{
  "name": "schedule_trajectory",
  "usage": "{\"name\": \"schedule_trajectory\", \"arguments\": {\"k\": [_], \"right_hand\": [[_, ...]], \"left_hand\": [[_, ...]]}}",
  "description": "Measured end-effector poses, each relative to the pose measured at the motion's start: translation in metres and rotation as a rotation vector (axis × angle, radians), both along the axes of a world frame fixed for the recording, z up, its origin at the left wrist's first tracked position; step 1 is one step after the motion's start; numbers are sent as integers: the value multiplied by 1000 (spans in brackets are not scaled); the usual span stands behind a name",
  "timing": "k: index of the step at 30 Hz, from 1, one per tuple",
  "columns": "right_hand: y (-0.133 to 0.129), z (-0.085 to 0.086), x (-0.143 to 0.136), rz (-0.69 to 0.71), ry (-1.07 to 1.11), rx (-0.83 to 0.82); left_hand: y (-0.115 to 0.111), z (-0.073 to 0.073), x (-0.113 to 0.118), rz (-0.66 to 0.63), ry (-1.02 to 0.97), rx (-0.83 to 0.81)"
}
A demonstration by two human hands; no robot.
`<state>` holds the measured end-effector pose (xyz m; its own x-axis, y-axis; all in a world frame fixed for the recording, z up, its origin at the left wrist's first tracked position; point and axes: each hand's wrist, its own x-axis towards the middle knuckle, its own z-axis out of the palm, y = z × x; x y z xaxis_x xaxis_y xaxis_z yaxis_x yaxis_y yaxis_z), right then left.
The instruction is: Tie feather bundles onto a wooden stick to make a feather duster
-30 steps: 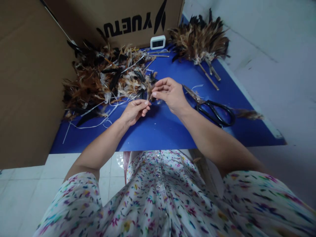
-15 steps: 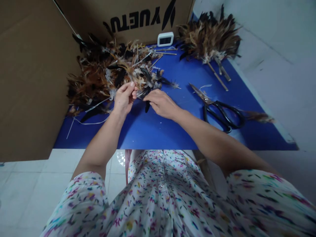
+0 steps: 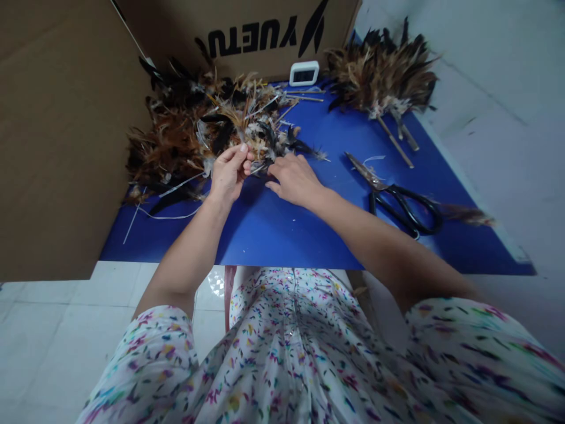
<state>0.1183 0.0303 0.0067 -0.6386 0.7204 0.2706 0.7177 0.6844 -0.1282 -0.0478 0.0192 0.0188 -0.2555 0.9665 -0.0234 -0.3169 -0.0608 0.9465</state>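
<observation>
My left hand point(image 3: 229, 171) is closed in a pinch on a small bunch of feathers point(image 3: 241, 126), brown tips up and pale quills in the fingers. Just to its right, my right hand point(image 3: 295, 178) reaches over the near edge of a large feather pile point(image 3: 176, 138). Its thumb stands apart from the bent fingers, and I see nothing held there. The pile mixes brown, black and whitish feathers. A loose black feather point(image 3: 304, 147) sticks out beyond the right fingers.
Black-handled scissors point(image 3: 392, 197) lie on the blue table point(image 3: 282, 241) at right. Behind them is a feather bundle point(image 3: 384, 76) with sticks. A small white-framed display point(image 3: 304, 74) stands before a cardboard box point(image 3: 265, 35). White strips point(image 3: 170, 217) trail at left; cardboard point(image 3: 57, 141) rises there.
My right hand has drawn slightly back from the left, and its fingertips have left the dark feather they touched. The left hand keeps its pinch. The whole view has shifted slightly.
</observation>
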Motion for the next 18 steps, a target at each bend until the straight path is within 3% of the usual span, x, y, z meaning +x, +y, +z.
{"name": "schedule_trajectory", "arguments": {"k": [4,8,14,16,18], "right_hand": [[11,-7,-12,-11,-39,-21],[10,-3,3,20,11,-195],[6,11,50,141,396,-682],[7,12,60,198,498,-745],[8,8,61,173,552,-689]], "left_hand": [[1,0,-1,22,26,-12],[2,-1,-2,28,21,1],[1,-3,0,-18,48,-16],[0,-4,1,-40,46,-9],[1,-5,2,-48,47,6]]}}
